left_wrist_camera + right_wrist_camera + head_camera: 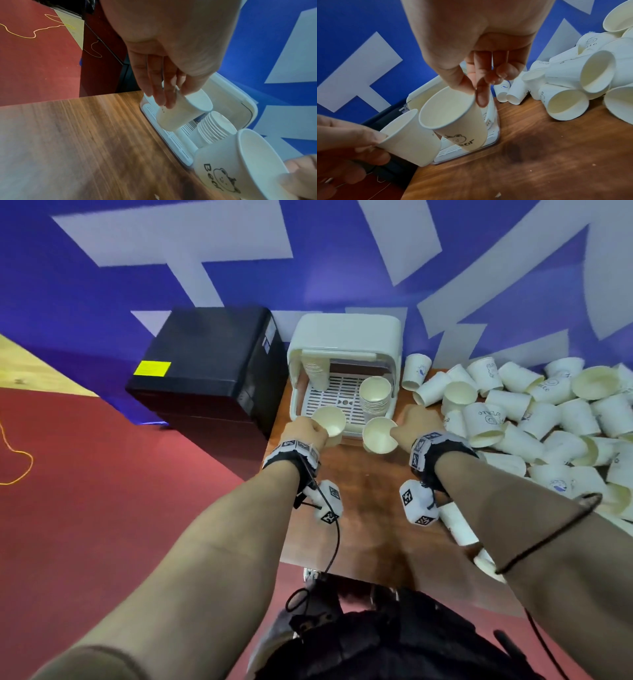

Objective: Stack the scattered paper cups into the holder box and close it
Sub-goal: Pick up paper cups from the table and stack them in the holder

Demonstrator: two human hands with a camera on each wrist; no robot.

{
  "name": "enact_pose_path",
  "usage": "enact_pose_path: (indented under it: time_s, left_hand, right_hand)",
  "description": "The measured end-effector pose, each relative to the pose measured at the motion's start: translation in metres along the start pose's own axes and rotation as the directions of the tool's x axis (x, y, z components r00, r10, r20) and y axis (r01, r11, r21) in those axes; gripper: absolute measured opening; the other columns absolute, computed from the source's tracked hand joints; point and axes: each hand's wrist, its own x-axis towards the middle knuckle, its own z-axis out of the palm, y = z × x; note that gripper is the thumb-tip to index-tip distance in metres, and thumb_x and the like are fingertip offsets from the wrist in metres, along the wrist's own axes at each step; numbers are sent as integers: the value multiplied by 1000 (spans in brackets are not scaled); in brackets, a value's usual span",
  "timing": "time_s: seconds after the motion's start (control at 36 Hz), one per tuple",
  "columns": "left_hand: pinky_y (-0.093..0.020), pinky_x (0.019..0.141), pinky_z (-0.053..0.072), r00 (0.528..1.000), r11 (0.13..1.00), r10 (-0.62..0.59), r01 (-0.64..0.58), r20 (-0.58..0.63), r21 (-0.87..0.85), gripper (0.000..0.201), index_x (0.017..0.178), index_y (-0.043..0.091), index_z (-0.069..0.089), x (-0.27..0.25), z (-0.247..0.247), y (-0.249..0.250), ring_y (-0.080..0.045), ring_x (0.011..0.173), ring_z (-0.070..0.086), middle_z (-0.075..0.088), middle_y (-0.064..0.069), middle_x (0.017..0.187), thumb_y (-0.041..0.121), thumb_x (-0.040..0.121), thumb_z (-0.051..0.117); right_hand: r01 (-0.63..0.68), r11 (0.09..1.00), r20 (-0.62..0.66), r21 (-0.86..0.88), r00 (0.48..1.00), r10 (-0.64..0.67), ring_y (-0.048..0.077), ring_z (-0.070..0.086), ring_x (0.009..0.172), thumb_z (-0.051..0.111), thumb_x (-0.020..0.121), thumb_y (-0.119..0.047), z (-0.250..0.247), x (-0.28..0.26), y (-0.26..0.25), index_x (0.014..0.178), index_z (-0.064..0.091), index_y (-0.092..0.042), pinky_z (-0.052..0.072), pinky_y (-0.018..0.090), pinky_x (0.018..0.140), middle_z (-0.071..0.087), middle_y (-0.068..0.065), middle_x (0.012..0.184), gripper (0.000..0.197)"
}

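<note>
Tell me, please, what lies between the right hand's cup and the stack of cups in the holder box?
Nothing: in the head view, only air and the holder box's front rim separate the right hand's cup from the stack of cups.

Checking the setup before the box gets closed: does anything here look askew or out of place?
Yes. Many loose cups lie tipped in a heap on the table right of the holder box, and one cup lies apart under the right forearm. Nothing looks damaged.
</note>
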Motion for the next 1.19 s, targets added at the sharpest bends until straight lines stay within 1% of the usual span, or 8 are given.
enact_pose_path:
  time_s: [0.11, 0.33, 0.58, 0.69, 0.81, 0.97, 1.06, 1.19]
  left_hand:
    - [-41, 68, 63, 1000, 1000, 2, -2, 4, -6, 27, 75, 12, 75, 19, -12, -15, -30, 70, 72, 74, -11, 79, 22, 78, 50]
    - [-33, 70, 60, 995, 996, 82, -80, 58, -38, 28, 79, 11, 77, 64, -39, -32, -30, 76, 69, 74, -9, 85, 21, 80, 51]
    - [-40, 70, 63, 968, 985, 172, -170, 183, -26, 26, 79, 11, 75, 119, -39, -20, -28, 71, 72, 74, -9, 78, 24, 78, 52]
    - [-29, 71, 53, 962, 981, 192, -194, 196, -11, 25, 89, 7, 74, 131, -29, -10, -29, 77, 64, 68, -9, 82, 21, 86, 53]
    - [-34, 76, 57, 952, 983, 176, -183, 250, 5, 28, 99, 2, 73, 144, -12, -1, -32, 87, 67, 72, -15, 95, 18, 88, 53]
    - [-29, 67, 51, 928, 975, 153, -198, 340, 103, 28, 97, 3, 73, 160, 9, 7, -32, 86, 68, 73, -14, 92, 17, 87, 51]
    - [-31, 72, 57, 922, 975, 123, -182, 367, 131, 29, 96, 5, 75, 164, 15, 5, -31, 85, 70, 74, -13, 93, 19, 88, 51]
    - [-34, 75, 60, 911, 973, 89, -166, 404, 159, 32, 94, 7, 75, 168, 25, -1, -30, 80, 70, 74, -12, 90, 23, 88, 47]
  right_hand:
    - [-17, 1000, -6, -22, 1000, 17, 29, 58, 80, 58, 84, -14, 6, 4, -21, 96, 63, -6, 41, 28, 64, 64, 14, 93, 15]
    - [-93, 996, -86, 4, 992, 93, 27, 53, 77, 58, 82, -12, 15, 15, -62, 93, 59, -6, 38, 28, 61, 46, 4, 76, 13]
    - [-159, 986, -115, 48, 980, 163, 27, 53, 76, 57, 82, -13, 16, 31, -88, 97, 62, -5, 40, 27, 66, 61, 12, 93, 18]
    - [-175, 984, -88, 35, 980, 177, 28, 55, 77, 57, 81, -13, 10, 42, -86, 97, 64, -3, 44, 29, 64, 65, 15, 95, 20]
    - [-196, 979, -67, 54, 978, 199, 32, 59, 88, 59, 81, -14, 8, 59, -80, 96, 66, -3, 49, 33, 74, 67, 16, 97, 20]
    - [-251, 963, -48, 95, 965, 256, 26, 52, 84, 64, 80, -18, 10, 79, -67, 94, 68, -7, 32, 27, 62, 60, 6, 92, 18]
    - [-265, 957, -21, 116, 963, 269, 32, 57, 90, 65, 79, -17, 14, 84, -61, 97, 68, -3, 31, 24, 53, 54, 5, 89, 23]
    - [-276, 941, -2, 194, 959, 282, 33, 60, 100, 67, 79, -12, 19, 88, -53, 99, 68, 0, 40, 28, 69, 62, 15, 121, 23]
